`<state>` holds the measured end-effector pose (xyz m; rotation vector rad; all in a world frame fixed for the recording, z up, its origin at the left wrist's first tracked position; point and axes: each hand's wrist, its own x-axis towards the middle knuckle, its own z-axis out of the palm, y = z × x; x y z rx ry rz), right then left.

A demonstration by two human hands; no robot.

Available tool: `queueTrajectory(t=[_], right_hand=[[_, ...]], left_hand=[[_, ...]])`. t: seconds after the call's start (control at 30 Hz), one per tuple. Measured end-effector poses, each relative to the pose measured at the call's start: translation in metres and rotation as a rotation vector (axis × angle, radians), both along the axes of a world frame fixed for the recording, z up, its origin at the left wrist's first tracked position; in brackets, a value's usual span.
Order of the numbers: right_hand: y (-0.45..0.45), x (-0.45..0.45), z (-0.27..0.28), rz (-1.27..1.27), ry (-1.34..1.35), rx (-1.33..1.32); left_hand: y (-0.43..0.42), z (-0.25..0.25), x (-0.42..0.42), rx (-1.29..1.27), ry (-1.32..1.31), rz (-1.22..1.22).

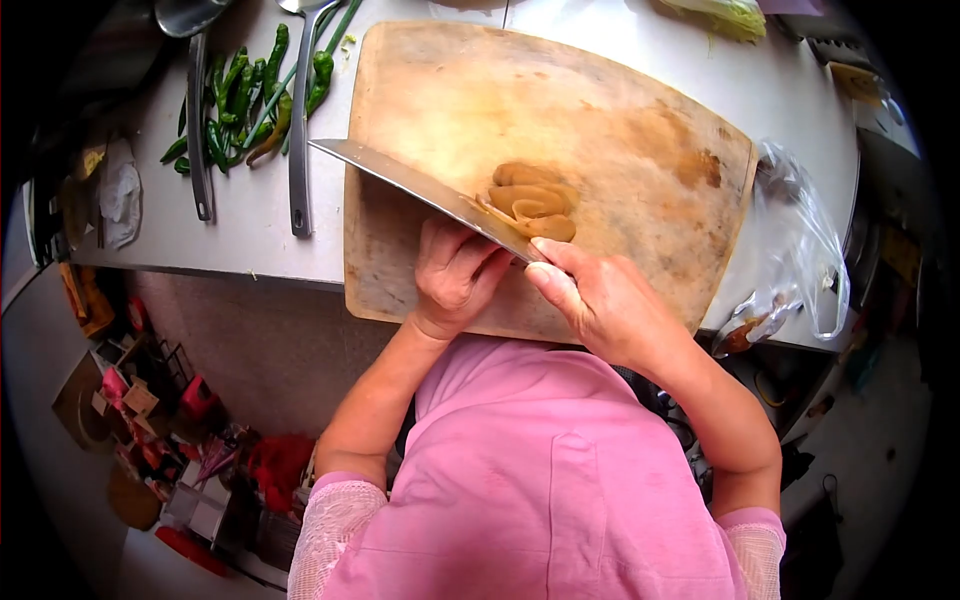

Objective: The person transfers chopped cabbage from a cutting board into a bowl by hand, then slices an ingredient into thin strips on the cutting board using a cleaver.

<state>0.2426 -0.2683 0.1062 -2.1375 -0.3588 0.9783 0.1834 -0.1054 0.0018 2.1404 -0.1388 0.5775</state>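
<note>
A wide knife (pixel 400 180) lies slanted over the wooden cutting board (pixel 590 90), its blade pointing up and left. My right hand (pixel 590 295) grips the knife at its lower right end, thumb and finger pressed on the metal. Below the blade, my left hand (pixel 452 275) has its fingers curled; the knife partly covers its fingertips, so whether they hold anything is hidden. Just beyond the blade sits a brown, folded, soft piece of food (pixel 535 198) on the board. A thin brown strip of it touches the blade's edge.
Green peppers (pixel 240 95) lie at the upper left beside a ladle (pixel 198 130) and another long-handled utensil (pixel 299 150). A clear plastic bag (pixel 800 240) is right of the board. Part of a leafy vegetable (pixel 725 15) shows at the top right.
</note>
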Motion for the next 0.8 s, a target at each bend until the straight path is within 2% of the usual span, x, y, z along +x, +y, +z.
queueTrajectory(t=[0.07, 0.13, 0.27, 0.33, 0.4, 0.53, 0.6, 0.67, 0.8], right_hand=[[-0.001, 0.002, -0.001, 0.019, -0.001, 0.004], [-0.006, 0.005, -0.008, 0.016, 0.158, 0.104], [-0.01, 0.013, -0.008, -0.03, 0.198, 0.163], [-0.009, 0.022, 0.007, -0.081, 0.447, 0.017], [-0.014, 0.01, -0.005, -0.059, 0.182, 0.072], [-0.016, -0.008, 0.02, -0.049, 0.19, 0.087], [-0.023, -0.014, 0.031, 0.031, 0.127, 0.022], [-0.031, -0.021, 0.03, 0.015, 0.079, 0.031], [-0.044, -0.027, 0.033, 0.001, 0.143, 0.041]], left_hand=[[0.001, 0.0, 0.0, 0.007, 0.002, 0.006], [0.0, 0.004, 0.001, 0.019, 0.005, 0.001], [-0.001, 0.006, 0.003, 0.043, -0.001, -0.025], [-0.001, 0.005, 0.003, 0.05, -0.002, -0.03], [-0.001, 0.005, 0.003, 0.055, -0.006, -0.034], [0.003, -0.007, -0.009, 0.088, 0.022, 0.017], [0.008, -0.011, -0.017, 0.086, 0.11, -0.074], [0.007, -0.019, -0.022, 0.066, 0.117, -0.008], [0.006, -0.019, -0.02, 0.054, 0.127, -0.024]])
